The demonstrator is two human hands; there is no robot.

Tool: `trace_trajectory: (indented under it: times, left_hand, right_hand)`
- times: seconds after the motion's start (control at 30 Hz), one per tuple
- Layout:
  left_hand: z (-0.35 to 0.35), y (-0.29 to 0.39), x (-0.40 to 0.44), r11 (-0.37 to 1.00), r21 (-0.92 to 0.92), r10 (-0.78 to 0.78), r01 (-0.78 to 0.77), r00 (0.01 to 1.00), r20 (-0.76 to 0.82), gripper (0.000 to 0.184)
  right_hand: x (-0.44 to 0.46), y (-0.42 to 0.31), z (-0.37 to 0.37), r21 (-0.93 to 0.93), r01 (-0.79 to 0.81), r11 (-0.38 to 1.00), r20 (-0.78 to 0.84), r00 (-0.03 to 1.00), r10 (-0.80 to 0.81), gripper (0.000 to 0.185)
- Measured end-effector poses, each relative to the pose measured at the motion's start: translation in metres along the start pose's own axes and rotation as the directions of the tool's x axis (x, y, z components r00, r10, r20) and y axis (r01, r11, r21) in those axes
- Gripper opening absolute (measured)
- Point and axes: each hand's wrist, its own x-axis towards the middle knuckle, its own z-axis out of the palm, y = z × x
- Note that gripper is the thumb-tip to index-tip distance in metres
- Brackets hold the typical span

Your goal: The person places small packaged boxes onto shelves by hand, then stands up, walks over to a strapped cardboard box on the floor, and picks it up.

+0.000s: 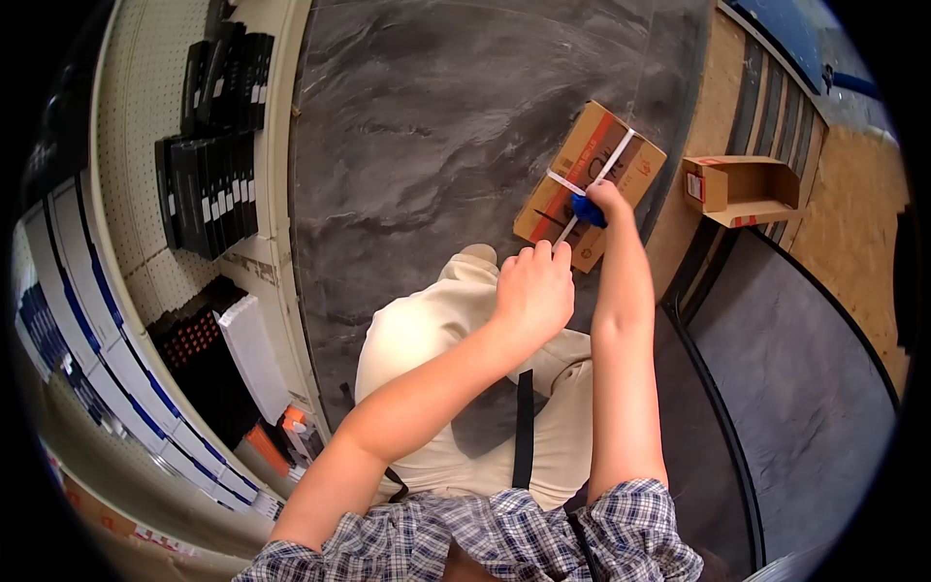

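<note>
A cardboard box [639,171] with red print and dark handwriting lies tilted on the dark floor in front of my knees. White strap [618,156] runs lengthwise over its top, and a short white piece crosses toward the left edge. My right hand [608,201] is closed on a small blue object [588,210] against the box top; its exact kind is partly hidden by my fingers. Nearer my body, my left hand [536,289] is closed at the near end of the strap, at the box's lower edge. Its fingertips are partly hidden.
To the right, an open cardboard tray [766,189] rests on wooden slats. Shelving on the left holds black boxes [208,194] and long white-and-blue boxes [107,330]. A dark panel [786,339] with a black rim stands at right.
</note>
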Motion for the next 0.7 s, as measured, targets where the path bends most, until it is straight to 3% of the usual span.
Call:
trace_trajectory:
  times: [0.03, 0.13, 0.2, 0.23, 0.3, 0.37, 0.4, 0.47, 0.63, 0.7]
  left_hand:
    - [0.000, -0.002, -0.004, 1.000, 0.001, -0.005, 0.005, 1.000, -0.004, 0.029]
    - [-0.006, -0.007, -0.017, 0.999, 0.015, -0.038, 0.039, 0.999, -0.036, 0.025]
    - [0.002, -0.015, -0.024, 0.996, 0.025, -0.080, 0.082, 0.993, -0.090, 0.025]
    - [0.009, -0.017, -0.026, 0.992, 0.046, -0.112, 0.119, 0.985, -0.132, 0.024]
    - [0.002, -0.024, -0.037, 0.977, -0.127, -0.194, 0.172, 0.963, -0.187, 0.025]
    - [0.008, -0.031, -0.067, 0.959, -0.280, -0.151, 0.034, 0.899, -0.410, 0.030]
    - [0.010, -0.030, -0.086, 0.954, -0.299, -0.158, 0.023, 0.885, -0.437, 0.030]
    - [0.007, -0.017, -0.135, 0.935, -0.353, -0.135, -0.014, 0.910, -0.393, 0.036]
    - [-0.079, 0.030, -0.239, 0.868, -0.491, -0.167, -0.073, 0.889, -0.427, 0.034]
    - [-0.117, 0.042, -0.301, 0.843, -0.538, -0.264, 0.023, 0.888, -0.377, 0.033]
  right_hand:
    - [-0.007, 0.007, 0.019, 0.020, 0.081, 0.997, -0.291, 0.954, -0.072, 0.031]
    - [-0.032, 0.010, 0.029, -0.017, 0.051, 0.999, -0.335, 0.941, -0.054, 0.029]
    - [-0.055, 0.015, 0.032, -0.138, 0.128, 0.982, -0.457, 0.872, -0.178, 0.022]
    - [-0.055, 0.027, 0.034, -0.072, 0.171, 0.983, -0.424, 0.887, -0.185, 0.021]
    - [-0.114, 0.006, 0.028, -0.126, 0.200, 0.972, -0.368, 0.900, -0.233, 0.020]
    - [-0.172, -0.013, 0.029, -0.255, 0.185, 0.949, -0.325, 0.908, -0.264, 0.020]
    - [-0.201, -0.022, 0.029, -0.311, 0.176, 0.934, -0.329, 0.902, -0.280, 0.020]
    - [-0.266, -0.042, 0.033, -0.363, 0.172, 0.916, -0.312, 0.904, -0.293, 0.021]
    - [-0.426, -0.080, 0.040, -0.429, 0.292, 0.855, -0.176, 0.901, -0.396, 0.022]
    - [-0.484, -0.090, 0.049, -0.483, 0.383, 0.787, -0.087, 0.874, -0.478, 0.023]
